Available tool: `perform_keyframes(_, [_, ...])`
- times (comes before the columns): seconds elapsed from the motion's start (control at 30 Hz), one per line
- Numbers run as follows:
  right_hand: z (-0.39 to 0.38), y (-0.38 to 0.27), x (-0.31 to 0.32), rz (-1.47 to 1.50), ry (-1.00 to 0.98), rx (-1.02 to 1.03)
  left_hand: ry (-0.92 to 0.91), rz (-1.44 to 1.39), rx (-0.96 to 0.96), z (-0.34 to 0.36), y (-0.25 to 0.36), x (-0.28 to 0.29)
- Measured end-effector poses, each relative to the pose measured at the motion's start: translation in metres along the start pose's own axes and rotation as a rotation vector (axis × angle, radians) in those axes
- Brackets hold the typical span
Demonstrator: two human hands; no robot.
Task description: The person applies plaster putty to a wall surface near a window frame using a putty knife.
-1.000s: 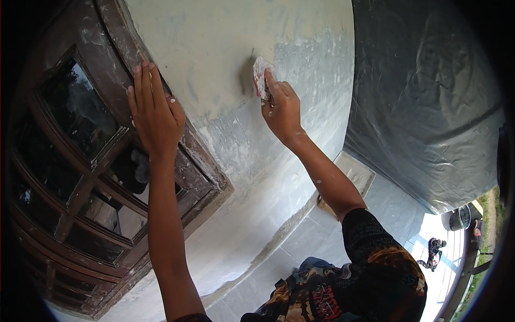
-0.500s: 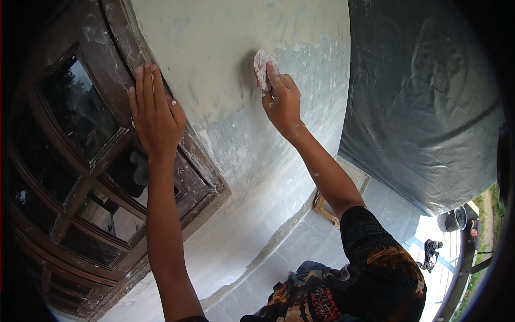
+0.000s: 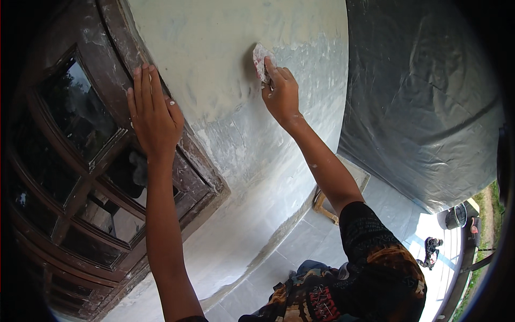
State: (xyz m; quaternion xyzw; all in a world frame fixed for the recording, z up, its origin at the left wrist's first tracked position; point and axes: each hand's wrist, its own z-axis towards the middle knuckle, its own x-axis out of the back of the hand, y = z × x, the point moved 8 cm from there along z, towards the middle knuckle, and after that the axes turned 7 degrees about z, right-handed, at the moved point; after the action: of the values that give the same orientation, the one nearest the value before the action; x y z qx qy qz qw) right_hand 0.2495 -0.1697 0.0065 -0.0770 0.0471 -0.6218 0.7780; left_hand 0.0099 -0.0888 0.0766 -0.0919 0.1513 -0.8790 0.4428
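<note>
My right hand [image 3: 281,95] grips a flat scraper [image 3: 262,60] smeared with white, showing some red along one edge. The index finger lies along its face, and the scraper is against or very close to the wall [image 3: 214,48]. Its handle is hidden in my fist. On the left, my left hand [image 3: 154,115] rests flat on the brown wooden frame [image 3: 119,45] of a glazed window or door, fingers extended. White specks dot both hands. Cream coating covers the wall's upper part; lower down the surface is patchy grey-white.
Dark plastic sheeting [image 3: 418,96] hangs to the right of the wall. Below it, a small wooden stool [image 3: 325,208] stands on the grey tiled floor [image 3: 284,244]. A dark bucket [image 3: 456,217] and a black object [image 3: 430,253] are farther right. Dark glass panes [image 3: 78,107] fill the frame.
My right hand and the scraper have shifted slightly up and left along the wall. My left hand keeps its place on the wooden frame.
</note>
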Motion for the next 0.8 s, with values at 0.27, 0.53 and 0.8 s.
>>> perform_keyframes(0.27, [-0.091, -0.051, -0.020, 0.135, -0.195, 0.009, -0.024, 0.027, -0.005, -0.002, -0.005, -0.002])
perform_keyframes(0.53, [-0.025, -0.019, -0.020, -0.014, -0.019, -0.024, -0.008, -0.010, 0.005, -0.001, -0.002, -0.001])
perform_keyframes(0.8, [-0.097, -0.068, -0.017, 0.158, -0.166, 0.000, -0.015, 0.015, 0.005, -0.003, -0.007, -0.002])
